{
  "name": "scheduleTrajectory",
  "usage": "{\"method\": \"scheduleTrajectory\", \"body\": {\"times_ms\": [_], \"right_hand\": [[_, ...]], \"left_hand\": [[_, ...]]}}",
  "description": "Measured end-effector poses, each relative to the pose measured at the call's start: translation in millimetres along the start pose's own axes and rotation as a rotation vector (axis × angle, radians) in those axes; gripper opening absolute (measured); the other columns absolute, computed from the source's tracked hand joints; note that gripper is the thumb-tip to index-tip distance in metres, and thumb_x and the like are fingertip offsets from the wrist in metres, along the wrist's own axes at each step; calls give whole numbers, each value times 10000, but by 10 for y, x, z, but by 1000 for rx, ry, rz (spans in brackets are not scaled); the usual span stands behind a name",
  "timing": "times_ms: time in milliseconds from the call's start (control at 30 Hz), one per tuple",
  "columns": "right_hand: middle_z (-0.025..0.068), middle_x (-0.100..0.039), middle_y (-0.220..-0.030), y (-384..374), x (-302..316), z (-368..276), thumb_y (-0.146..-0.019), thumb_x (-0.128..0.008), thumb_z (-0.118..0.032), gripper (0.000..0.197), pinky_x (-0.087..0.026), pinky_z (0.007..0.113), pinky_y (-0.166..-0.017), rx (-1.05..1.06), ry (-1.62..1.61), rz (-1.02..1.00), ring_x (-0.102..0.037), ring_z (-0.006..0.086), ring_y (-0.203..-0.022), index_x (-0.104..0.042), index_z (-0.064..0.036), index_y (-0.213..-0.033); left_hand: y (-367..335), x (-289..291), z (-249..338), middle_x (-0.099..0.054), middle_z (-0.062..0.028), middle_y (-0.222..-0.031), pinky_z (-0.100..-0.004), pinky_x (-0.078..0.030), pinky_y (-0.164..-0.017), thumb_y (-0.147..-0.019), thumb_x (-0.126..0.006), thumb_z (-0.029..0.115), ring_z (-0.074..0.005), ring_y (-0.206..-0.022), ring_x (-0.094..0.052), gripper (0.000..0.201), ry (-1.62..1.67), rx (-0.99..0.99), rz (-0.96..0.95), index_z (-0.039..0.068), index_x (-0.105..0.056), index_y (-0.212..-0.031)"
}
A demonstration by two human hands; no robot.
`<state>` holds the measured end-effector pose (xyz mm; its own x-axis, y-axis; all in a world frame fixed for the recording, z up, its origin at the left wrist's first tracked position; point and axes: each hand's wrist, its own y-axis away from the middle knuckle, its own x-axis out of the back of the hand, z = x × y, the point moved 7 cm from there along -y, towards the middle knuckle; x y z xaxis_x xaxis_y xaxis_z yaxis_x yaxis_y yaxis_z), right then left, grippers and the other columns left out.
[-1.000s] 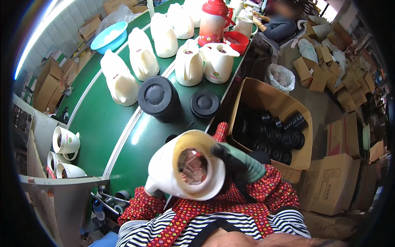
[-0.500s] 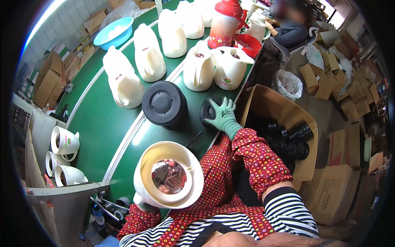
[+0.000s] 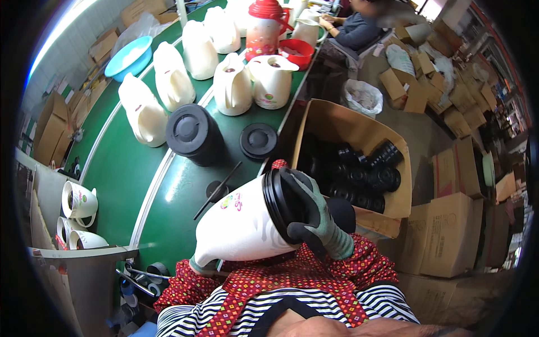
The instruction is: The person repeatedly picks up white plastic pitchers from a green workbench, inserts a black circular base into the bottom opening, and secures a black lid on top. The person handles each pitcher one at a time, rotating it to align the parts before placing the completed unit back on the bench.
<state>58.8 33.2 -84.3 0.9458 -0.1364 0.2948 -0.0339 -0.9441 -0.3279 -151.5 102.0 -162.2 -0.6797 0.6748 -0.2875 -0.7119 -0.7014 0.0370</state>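
Observation:
I hold a cream plastic flask body point(image 3: 241, 224) on its side over my lap, its wide end pointing right. My right hand point(image 3: 311, 216), in a grey-green glove, grips a black round base cap point(image 3: 276, 205) that sits against that wide end. Only the glove edge of my left hand point(image 3: 199, 264) shows, under the flask's narrow end, supporting it. Just ahead on the green conveyor belt point(image 3: 123, 168) lie a black disc cap point(image 3: 258, 140), a tall black cylinder point(image 3: 193, 133), a small black cap point(image 3: 216, 190) and a thin black rod point(image 3: 222, 180).
An open cardboard box point(image 3: 328, 121) of black caps stands to my right. Several cream flask bodies point(image 3: 143, 109), a red flask point(image 3: 266, 28), a red bowl point(image 3: 296, 51) and a blue basin point(image 3: 129, 56) line the belt. Another person point(image 3: 359, 25) sits at the far end. White cups point(image 3: 78, 199) are stacked at left.
The flask, earlier held open end toward me, now lies sideways. My right hand reached out toward the black disc, then came back and holds a black cap against the flask's wide end.

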Motion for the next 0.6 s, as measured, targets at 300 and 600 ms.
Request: {"method": "scheduleTrajectory", "body": {"times_ms": [300, 600], "right_hand": [[165, -452, -1601, 546, 162, -18, -981, -706, -397, 817, -308, 426, -1248, -52, -431, 176, -442, 315, -1469, -391, -5, -1625], [163, -396, -1674, 600, 220, 9, -1062, -519, -596, 847, -264, 426, -1282, -508, -843, 8, -379, 294, -1540, -341, -9, -1646]], "left_hand": [[-12, -360, 360, -694, -246, -1276, -449, -602, -946, -906, -780, 126, -328, -1126, -723, 634, -258, -185, -1, -64, -540, -1461], [94, -371, 966, -701, -242, -1293, -427, -610, -925, -968, -684, 81, -306, -1153, -726, 528, -752, -432, 158, -52, -556, -1463]]}}
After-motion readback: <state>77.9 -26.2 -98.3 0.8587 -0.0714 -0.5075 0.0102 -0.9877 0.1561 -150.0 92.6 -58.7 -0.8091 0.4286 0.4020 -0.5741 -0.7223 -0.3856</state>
